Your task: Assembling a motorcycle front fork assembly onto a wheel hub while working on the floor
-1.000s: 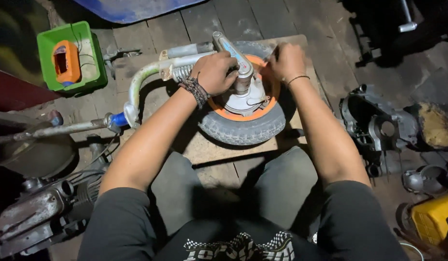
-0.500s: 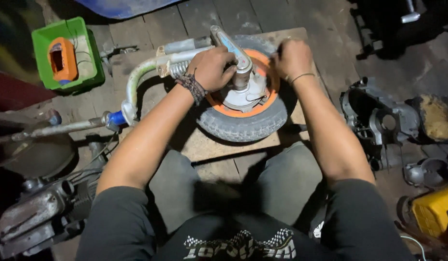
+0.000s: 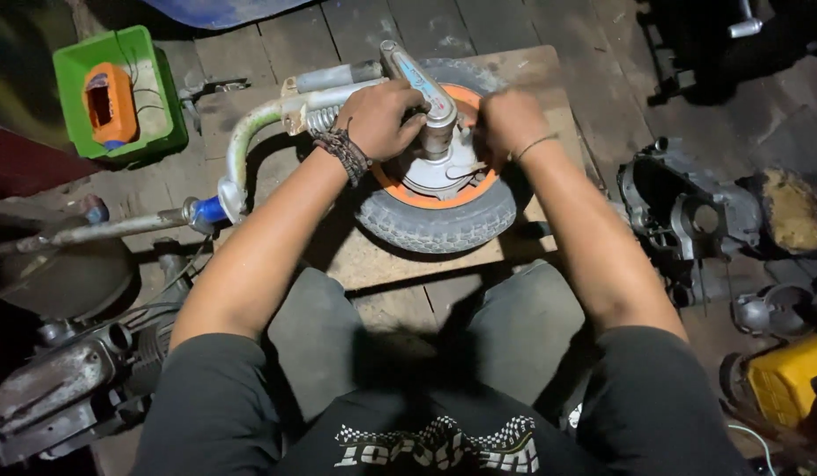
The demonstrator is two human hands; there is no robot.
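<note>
Both hands moved inward since the earlier frame: left hand (image 3: 382, 119) fingers wrapped on the metal arm (image 3: 422, 84), right hand (image 3: 507, 123) fisted at the orange hub (image 3: 479, 189). Wheel (image 3: 439, 220) lies flat on the board (image 3: 373, 260) (heavy, rigid, probably greasy); grip the tyre.

Both bare forearms reach forward and converge. The left hand (image 3: 384, 116) is curled into a fist-like grip, knuckles up, a braided band at its wrist. The right hand (image 3: 507, 123) is likewise closed, slightly blurred.

wheel (image 3: 439, 211) on board (image 3: 382, 260), bin (image 3: 118, 92) left
</note>
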